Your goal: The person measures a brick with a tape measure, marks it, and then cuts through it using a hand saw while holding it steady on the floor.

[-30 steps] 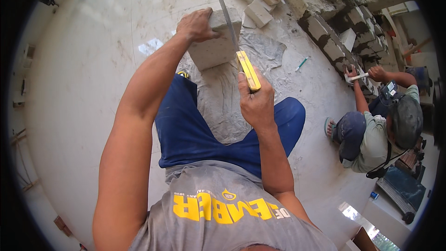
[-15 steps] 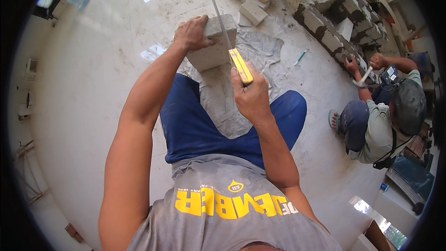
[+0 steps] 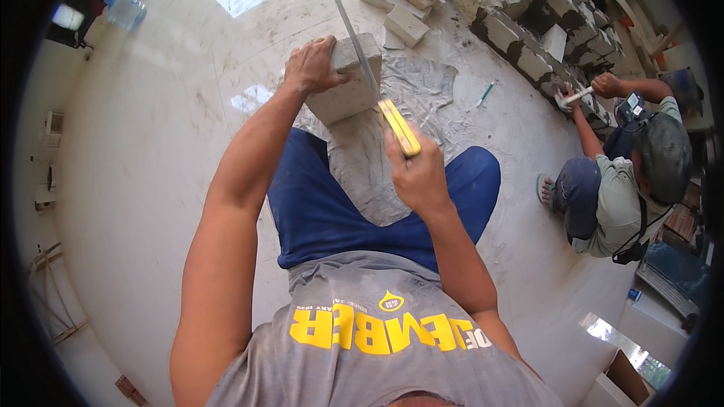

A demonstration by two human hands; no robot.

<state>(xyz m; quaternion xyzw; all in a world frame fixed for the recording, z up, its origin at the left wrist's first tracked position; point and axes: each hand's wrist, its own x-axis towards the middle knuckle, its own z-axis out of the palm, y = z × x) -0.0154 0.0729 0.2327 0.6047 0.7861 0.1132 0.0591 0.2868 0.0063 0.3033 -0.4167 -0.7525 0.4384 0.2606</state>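
A pale grey block (image 3: pixel 332 99) stands on a crumpled grey sheet (image 3: pixel 422 87) between my knees. My left hand (image 3: pixel 309 68) grips its upper left part, fingers over the edge. A long saw blade (image 3: pixel 348 26) lies across the block's top, just right of that hand. My right hand (image 3: pixel 418 169) is wrapped round the saw's yellow handle (image 3: pixel 400 126), on the near side of the block. Whether the teeth sit in a cut is hidden.
Loose pale blocks (image 3: pixel 403 26) lie beyond. A rough block structure (image 3: pixel 528 53) runs along the right, where a crouching co-worker (image 3: pixel 618 203) holds a hammer-like tool (image 3: pixel 579 95). A green pen-like object (image 3: pixel 485 94) lies nearby. Water jugs (image 3: pixel 124 11) stand far left.
My right hand has moved the saw slightly forward, then back toward me. My left hand stays on the block. The co-worker's tool has shifted. The whole view has moved a little.
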